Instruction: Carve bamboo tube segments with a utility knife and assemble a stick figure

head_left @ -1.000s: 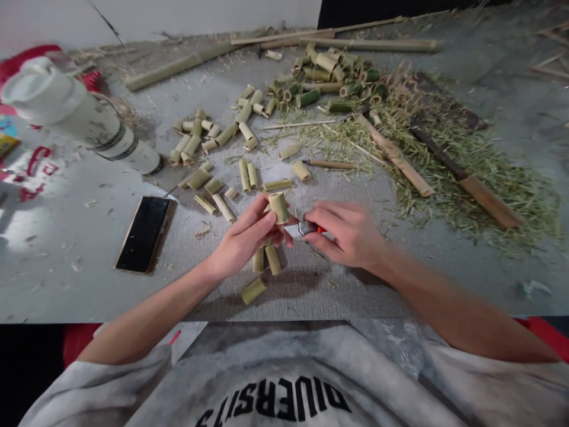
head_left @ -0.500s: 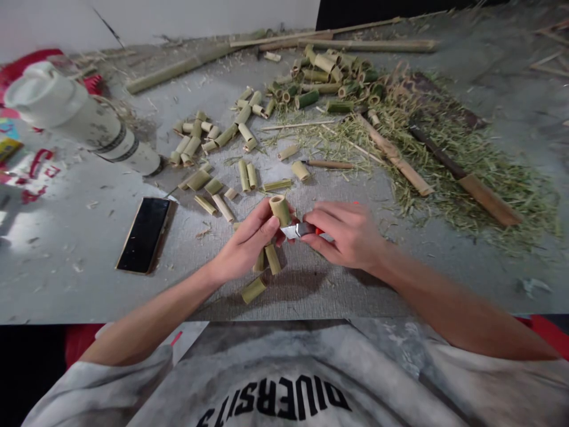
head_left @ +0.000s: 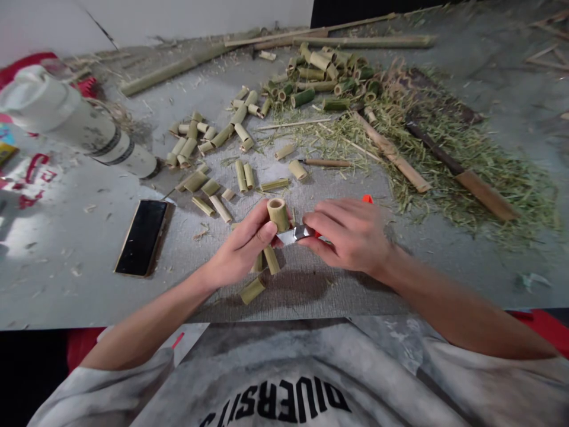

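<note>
A short hollow bamboo piece (head_left: 278,216) stands upright in my left hand (head_left: 242,249), its cut rim facing up and the thumb pressed on its side. My right hand (head_left: 349,234) is wrapped round a utility knife (head_left: 302,232) with a red-orange handle, most of it hidden by the fingers. The knife's bright blade lies against or just in front of the lower part of the bamboo; I cannot tell whether it cuts in. Below my hands, a few bamboo pieces (head_left: 252,291) lie on the table.
Several cut bamboo pieces (head_left: 222,136) lie beyond my hands, with a pile of bamboo tubes (head_left: 329,74) behind. A smartphone (head_left: 142,237) and a white tumbler (head_left: 80,124) are at the left. Shavings (head_left: 498,160) and a wooden-handled blade (head_left: 462,172) lie at the right on the grey table (head_left: 66,296).
The utility knife has tilted, and its blade sits slightly lower against the bamboo piece. More of its red-orange end shows behind my right hand. The whole view has shifted slightly.
</note>
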The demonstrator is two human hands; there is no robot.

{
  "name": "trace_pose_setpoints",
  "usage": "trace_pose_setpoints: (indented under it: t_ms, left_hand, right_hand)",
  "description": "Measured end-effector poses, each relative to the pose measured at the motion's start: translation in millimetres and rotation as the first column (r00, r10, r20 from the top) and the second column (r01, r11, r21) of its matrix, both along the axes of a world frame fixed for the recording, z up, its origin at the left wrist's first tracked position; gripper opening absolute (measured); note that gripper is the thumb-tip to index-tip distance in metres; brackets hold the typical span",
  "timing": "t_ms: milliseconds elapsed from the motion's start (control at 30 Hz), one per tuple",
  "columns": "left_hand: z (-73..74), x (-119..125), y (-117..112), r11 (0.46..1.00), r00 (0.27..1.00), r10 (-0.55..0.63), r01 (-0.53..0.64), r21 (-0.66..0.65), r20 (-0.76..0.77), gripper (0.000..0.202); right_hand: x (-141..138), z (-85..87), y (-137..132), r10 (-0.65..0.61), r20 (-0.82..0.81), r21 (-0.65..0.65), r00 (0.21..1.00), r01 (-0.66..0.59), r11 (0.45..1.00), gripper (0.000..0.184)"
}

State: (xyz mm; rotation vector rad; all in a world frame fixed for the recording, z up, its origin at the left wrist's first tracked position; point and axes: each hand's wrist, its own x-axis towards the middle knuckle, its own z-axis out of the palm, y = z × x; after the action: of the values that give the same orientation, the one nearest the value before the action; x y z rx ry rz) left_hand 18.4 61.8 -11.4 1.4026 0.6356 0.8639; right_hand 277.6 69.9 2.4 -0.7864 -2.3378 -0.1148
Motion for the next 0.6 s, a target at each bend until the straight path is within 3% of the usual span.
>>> trace_pose_setpoints:
  t_ms: [233, 367, 433, 500, 600]
  left_hand:
    - [7.9, 0, 2, 0.998, 0.999, 0.046, -0.045, 0.051, -0.012, 0.027]
    - [16.1, 3, -4, 0.994, 0.998, -0.061, 0.064, 0.087, -0.033, 0.029]
    - [20.0, 6, -7, 0.994, 0.994, -0.11, 0.11, 0.027, 0.024, 0.029]
    - [21.2, 8, -6, 0.996, 0.992, -0.09, 0.092, -0.017, 0.089, 0.03]
    - [17.0, 8, -3, 0.998, 0.995, -0.005, 0.012, -0.069, 0.097, 0.033]
  right_hand:
    - [-2, 7.0, -5, -0.08, -0.008, 0.069, 0.997, 0.08, 0.994, 0.041]
    - [16, 4.7, 16, -0.217, -0.2, -0.016, 0.955, 0.218, 0.976, 0.032]
    - [27, 2.0, 28, -0.317, -0.29, -0.025, 0.903, 0.324, 0.946, 0.041]
    - [31, -0.8, 33, -0.3, -0.335, -0.026, 0.893, 0.309, 0.951, 0.045]
    - [20, -2.9, 25, -0.126, -0.264, -0.046, 0.956, 0.118, 0.992, 0.036]
